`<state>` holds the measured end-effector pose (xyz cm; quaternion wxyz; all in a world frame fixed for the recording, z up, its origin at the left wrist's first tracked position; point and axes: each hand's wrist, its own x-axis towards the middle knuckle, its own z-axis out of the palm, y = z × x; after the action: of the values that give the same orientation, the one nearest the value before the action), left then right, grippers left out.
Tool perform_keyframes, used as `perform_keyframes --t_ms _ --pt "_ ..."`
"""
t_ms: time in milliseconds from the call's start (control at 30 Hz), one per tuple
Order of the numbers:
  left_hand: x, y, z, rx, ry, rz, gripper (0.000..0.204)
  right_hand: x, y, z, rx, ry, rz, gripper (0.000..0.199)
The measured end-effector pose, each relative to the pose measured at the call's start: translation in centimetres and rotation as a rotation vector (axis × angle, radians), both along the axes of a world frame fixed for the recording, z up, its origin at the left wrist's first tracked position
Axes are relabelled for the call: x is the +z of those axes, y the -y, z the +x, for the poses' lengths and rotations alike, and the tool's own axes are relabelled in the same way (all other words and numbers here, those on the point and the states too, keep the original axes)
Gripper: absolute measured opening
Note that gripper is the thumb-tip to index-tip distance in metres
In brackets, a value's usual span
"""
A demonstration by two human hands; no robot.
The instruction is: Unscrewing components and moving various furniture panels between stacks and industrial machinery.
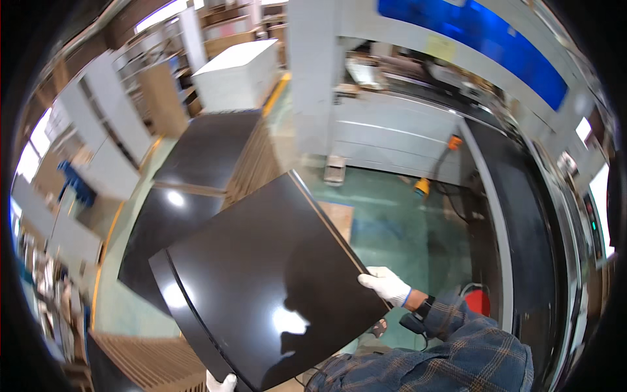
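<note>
A large dark glossy panel [261,261] is held tilted in front of me by both hands. My right hand [385,286], in a white glove, is closed on its right edge, with the thumb on top. At the lower edge of the picture my left hand [222,382], also gloved in white, grips the near left corner; only part of it shows. A dark strip [189,307] runs along the panel's left side behind a dark line; whether it is a second board or a groove, I cannot tell. The panel's right edge shows a thin brown side.
Stacks of dark boards [209,147] with brown edges stand ahead-left, and another stack [147,359] lies near-left. A long machine [398,130] with a blue window [483,46] fills the right. An orange-ended cable [422,187] and a red round thing [476,302] are by it.
</note>
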<state>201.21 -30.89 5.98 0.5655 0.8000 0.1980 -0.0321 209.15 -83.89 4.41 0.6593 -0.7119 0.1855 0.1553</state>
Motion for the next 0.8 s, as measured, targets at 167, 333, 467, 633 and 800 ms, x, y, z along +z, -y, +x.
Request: perform_keyframes --t_ms 167,333,467,633,800 --pt "1.7 11.0 5.6 -0.247 -0.113 -0.099 0.061 8.3 17.0 -11.9 0.035 0.128 0.113 0.030" --pt "5.1 26.3 10.9 -0.766 0.289 0.198 0.057 12.6 30.1 -19.9 -0.136 0.312 0.060 0.019" --pt "6.9 38.8 20.0 -1.037 0.271 -0.735 0.095 13.2 33.9 -24.2 -0.576 0.266 0.444 0.010" --pt "6.8 49.6 26.7 -0.627 0.245 -1.242 0.090 10.8 33.6 -26.9 -0.820 0.444 0.806 0.009" --pt "-0.8 56.1 30.0 -0.448 0.119 -1.239 0.063 6.9 38.4 -23.5 -1.001 0.586 0.814 0.007"
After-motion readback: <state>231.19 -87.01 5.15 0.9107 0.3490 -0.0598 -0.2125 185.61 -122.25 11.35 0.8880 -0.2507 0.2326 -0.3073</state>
